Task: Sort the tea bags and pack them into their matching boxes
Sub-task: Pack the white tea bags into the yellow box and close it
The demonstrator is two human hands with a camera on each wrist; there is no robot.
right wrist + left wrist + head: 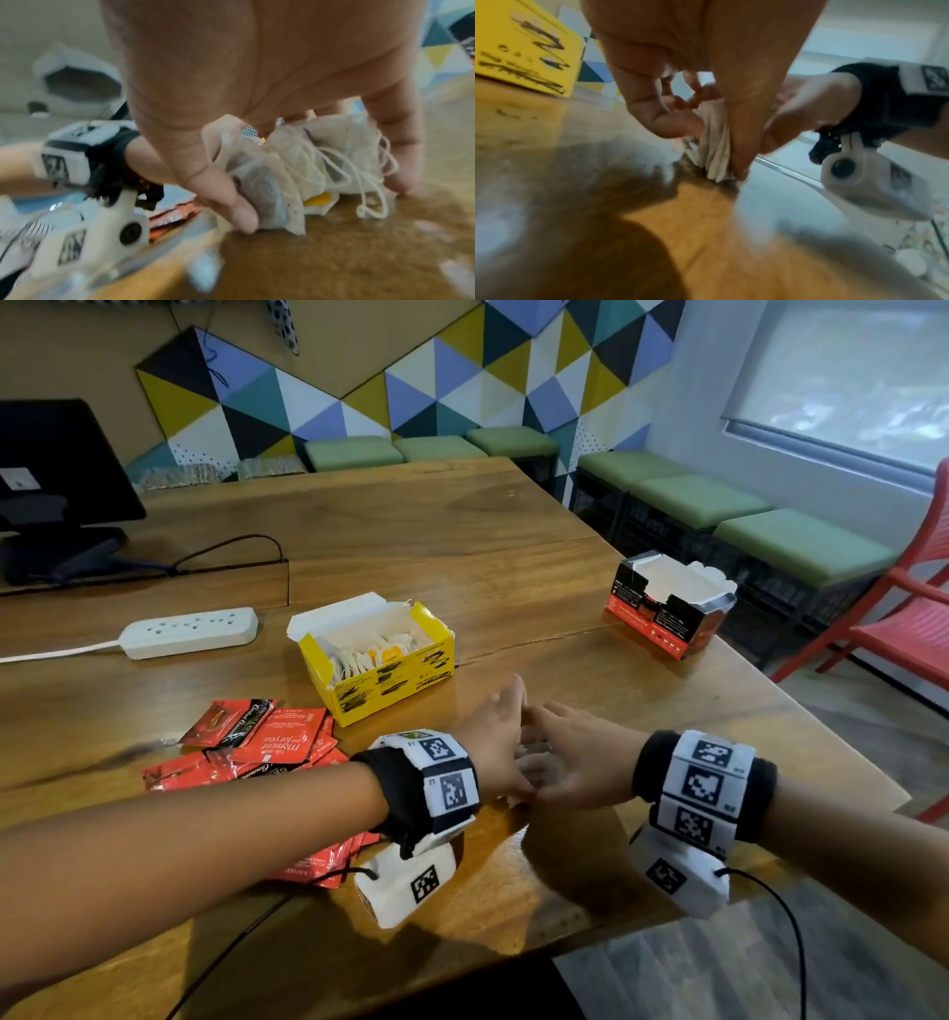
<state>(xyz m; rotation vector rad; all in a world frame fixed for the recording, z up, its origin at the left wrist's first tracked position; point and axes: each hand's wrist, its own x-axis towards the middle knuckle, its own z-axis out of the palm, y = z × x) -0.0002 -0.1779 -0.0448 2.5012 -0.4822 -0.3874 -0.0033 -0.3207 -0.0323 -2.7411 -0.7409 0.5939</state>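
Observation:
Near the table's front edge my left hand (500, 737) and right hand (570, 752) meet around a bunch of white tea bags (529, 751). In the left wrist view my left hand (707, 142) pinches the bunch (717, 156) between thumb and finger, down on the wood. In the right wrist view my right hand (321, 203) grips the same bags (290, 162); their strings and yellow tags hang loose. The open yellow box (380, 690), holding several white bags, stands just beyond my hands. A pile of red sachets (257, 747) lies to the left. The open red-and-black box (667, 629) stands at the far right.
A white power strip (190, 631) with its cable lies left of the yellow box. A black monitor (56, 469) stands at the back left. The table's right edge (821, 726) is close, with a red chair (909, 629) and green benches beyond it.

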